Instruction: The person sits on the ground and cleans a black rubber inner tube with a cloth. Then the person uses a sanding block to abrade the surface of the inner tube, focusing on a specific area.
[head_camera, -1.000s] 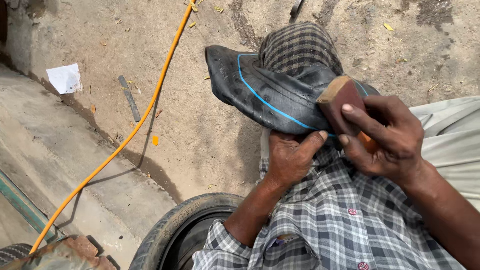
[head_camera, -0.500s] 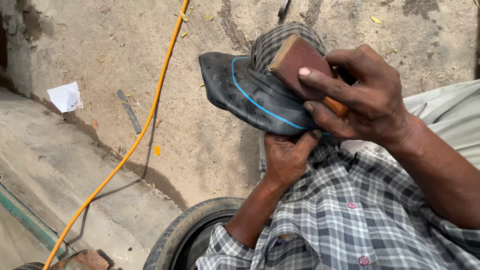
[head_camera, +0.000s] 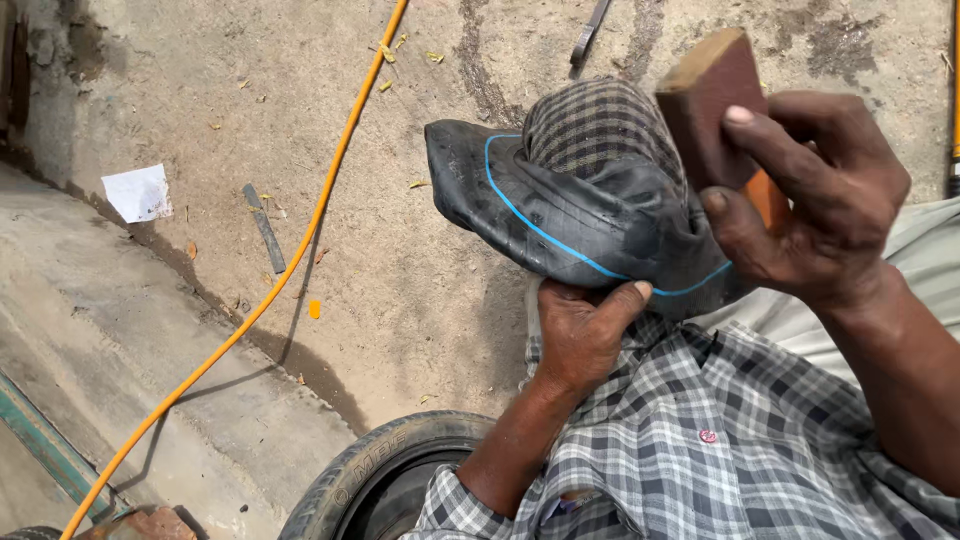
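Your left hand (head_camera: 585, 335) clamps one black inner tube (head_camera: 560, 215) from beneath, draped over your knee. Your right hand (head_camera: 810, 205) grips one reddish-brown sanding block (head_camera: 710, 105), raised above the tube. On the ground: one yellow hose (head_camera: 300, 240), one tyre (head_camera: 385, 470), one paper scrap (head_camera: 138, 192).

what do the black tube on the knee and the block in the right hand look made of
The black tube looks like soft matt rubber: it drapes and creases over the knee, with a thin blue line along it. The block, held in the right hand, looks like a hard core, perhaps wood, with a coarse brownish-red abrasive face; its exact make is unclear.
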